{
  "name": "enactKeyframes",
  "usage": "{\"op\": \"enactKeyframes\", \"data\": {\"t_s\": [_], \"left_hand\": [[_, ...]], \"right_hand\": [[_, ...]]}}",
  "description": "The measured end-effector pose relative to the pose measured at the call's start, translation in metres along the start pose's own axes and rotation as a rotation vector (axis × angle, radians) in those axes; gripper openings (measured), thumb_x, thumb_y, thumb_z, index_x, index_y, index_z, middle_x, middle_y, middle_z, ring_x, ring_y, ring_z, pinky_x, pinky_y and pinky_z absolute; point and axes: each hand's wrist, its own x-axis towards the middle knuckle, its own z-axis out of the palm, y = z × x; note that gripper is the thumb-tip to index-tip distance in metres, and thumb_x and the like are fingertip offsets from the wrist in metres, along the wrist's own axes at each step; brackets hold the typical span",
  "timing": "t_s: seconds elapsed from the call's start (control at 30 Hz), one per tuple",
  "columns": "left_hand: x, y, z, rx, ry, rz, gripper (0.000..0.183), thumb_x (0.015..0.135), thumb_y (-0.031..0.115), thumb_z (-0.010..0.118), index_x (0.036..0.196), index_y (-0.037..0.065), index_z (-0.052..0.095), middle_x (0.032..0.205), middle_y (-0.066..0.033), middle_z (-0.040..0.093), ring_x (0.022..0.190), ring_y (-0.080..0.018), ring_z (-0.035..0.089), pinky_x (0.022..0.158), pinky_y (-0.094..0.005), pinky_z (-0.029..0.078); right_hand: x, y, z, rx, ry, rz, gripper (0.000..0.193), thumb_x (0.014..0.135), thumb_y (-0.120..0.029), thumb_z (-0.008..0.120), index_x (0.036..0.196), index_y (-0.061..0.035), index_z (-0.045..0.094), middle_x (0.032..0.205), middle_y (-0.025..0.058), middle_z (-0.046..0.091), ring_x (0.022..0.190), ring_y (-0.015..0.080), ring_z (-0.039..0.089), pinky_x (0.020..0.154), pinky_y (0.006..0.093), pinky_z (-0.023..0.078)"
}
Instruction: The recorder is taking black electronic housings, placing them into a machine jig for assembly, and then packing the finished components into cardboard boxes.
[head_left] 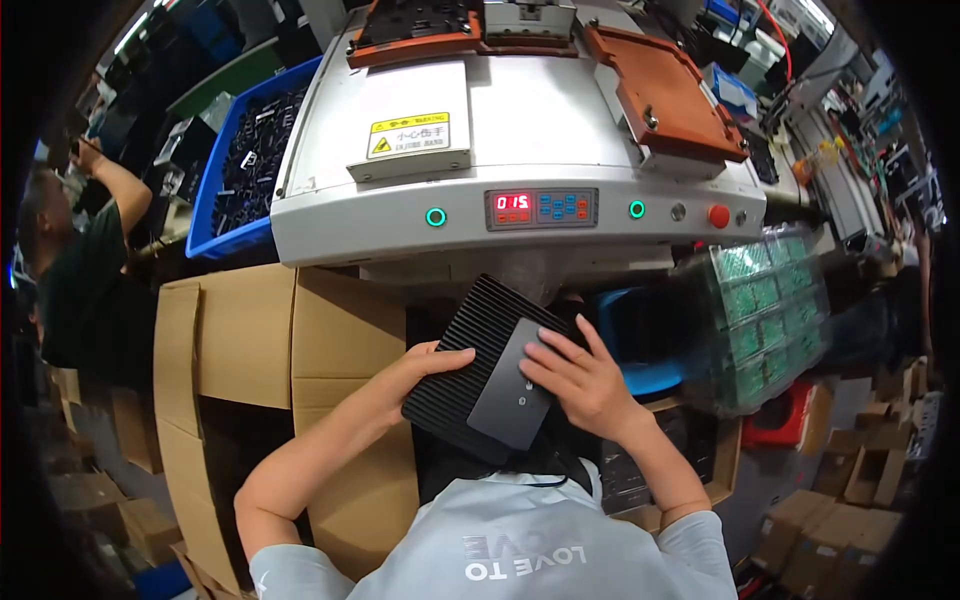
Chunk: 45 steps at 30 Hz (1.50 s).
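Note:
A black ribbed casing [465,350], flat and box-shaped, is tilted in front of my body. Across its upper face runs a smooth dark grey panel [507,395] with small light marks. My left hand [420,368] grips the casing at its left side, thumb over the ribs and the other fingers hidden underneath. Spread over the panel's right part, the fingers of my right hand [580,380] lie nearly flat on the surface, with one finger lifted apart. Whether any part of this hand reaches under the casing is hidden.
A white machine [540,120] with a control panel [541,208], lit buttons and a red knob [718,215] stands ahead. Left are a blue bin [207,215] of black parts and an open cardboard box [245,335]. Green circuit boards [765,320] stand right. A person [90,250] works far left.

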Motion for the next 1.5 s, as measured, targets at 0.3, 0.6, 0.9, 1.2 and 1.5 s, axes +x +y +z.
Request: {"op": "enactKeyframes", "data": {"t_s": [0.3,0.6,0.9,1.2,1.5], "left_hand": [[-0.003,-0.005,0.001,-0.216,-0.022,-0.127,0.044,0.091,0.039,0.057,0.108,-0.002,0.063,0.096,-0.0145,0.068,0.084,-0.0205,0.068,0.076,-0.0321,0.057],[-0.017,0.013,0.005,0.628,0.288,0.457,0.042,0.089,0.029,0.062,0.119,0.001,0.056,0.094,-0.0110,0.064,0.082,-0.0195,0.064,0.078,-0.0274,0.051],[-0.016,0.005,0.029,0.004,-0.075,0.199,0.048,0.078,0.011,0.073,0.119,-0.002,0.052,0.111,-0.0120,0.060,0.101,-0.0210,0.061,0.087,-0.0352,0.052],[-0.020,0.006,0.025,0.023,-0.142,0.309,0.060,0.081,0.014,0.073,0.130,0.000,0.041,0.121,-0.0122,0.054,0.108,-0.0192,0.057,0.094,-0.0356,0.046],[-0.020,0.009,0.028,0.108,-0.381,0.307,0.080,0.088,0.034,0.064,0.147,0.006,0.016,0.122,-0.0233,0.053,0.108,-0.0309,0.058,0.095,-0.0422,0.045]], "right_hand": [[0.001,-0.029,-0.014,-0.079,-0.222,-0.145,0.064,0.063,-0.003,0.066,0.124,0.0080,0.050,0.128,0.0217,0.052,0.121,0.0348,0.051,0.100,0.0429,0.044],[-0.007,-0.023,-0.011,1.377,0.292,0.970,0.046,0.098,-0.032,0.048,0.131,-0.0014,0.040,0.123,0.0029,0.051,0.112,0.0111,0.048,0.093,0.0267,0.040],[0.004,-0.025,0.001,1.313,0.347,1.043,0.032,0.096,-0.026,0.055,0.119,-0.0035,0.050,0.097,-0.0010,0.060,0.089,0.0060,0.057,0.078,0.0215,0.046],[0.044,-0.041,-0.040,1.009,0.336,0.887,0.030,0.098,-0.018,0.050,0.120,0.0028,0.049,0.098,0.0018,0.057,0.093,0.0046,0.050,0.082,0.0198,0.042],[0.131,0.155,-0.236,0.197,0.678,0.644,0.032,0.093,-0.025,0.057,0.106,0.0030,0.063,0.093,0.0010,0.063,0.084,0.0071,0.056,0.076,0.0221,0.043]]}}
